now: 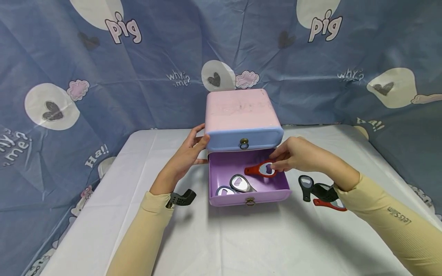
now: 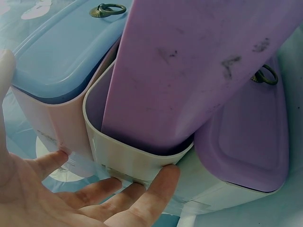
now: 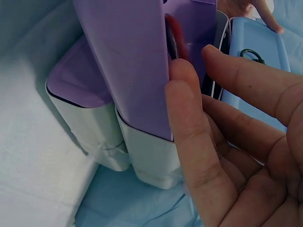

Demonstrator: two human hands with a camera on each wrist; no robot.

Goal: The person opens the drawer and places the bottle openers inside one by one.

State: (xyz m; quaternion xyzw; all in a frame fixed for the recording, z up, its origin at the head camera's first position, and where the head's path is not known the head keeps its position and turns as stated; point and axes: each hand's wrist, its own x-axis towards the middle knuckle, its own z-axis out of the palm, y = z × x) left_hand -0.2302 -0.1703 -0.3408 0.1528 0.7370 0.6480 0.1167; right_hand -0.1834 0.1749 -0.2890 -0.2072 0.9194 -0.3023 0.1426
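A purple drawer (image 1: 250, 197) stands pulled out of a small chest of stacked drawers (image 1: 241, 109). Inside it lie a black bottle opener (image 1: 240, 183) and a dark-rimmed one (image 1: 225, 191), partly hidden by the drawer front. My right hand (image 1: 293, 155) reaches over the drawer's right side, its fingertips at the round end of a red bottle opener (image 1: 253, 170). In the right wrist view that red opener (image 3: 176, 38) looks blurred just beyond my parted fingertips. My left hand (image 1: 188, 153) rests against the chest's left side with fingers spread.
On the white table (image 1: 241, 241), right of the chest, lie a black bottle opener (image 1: 305, 188) and a red one (image 1: 329, 204), partly behind my right wrist strap. A blue drawer (image 1: 224, 141) above and another purple drawer (image 2: 251, 137) below are closed. Patterned cloth (image 1: 165, 103) hangs behind.
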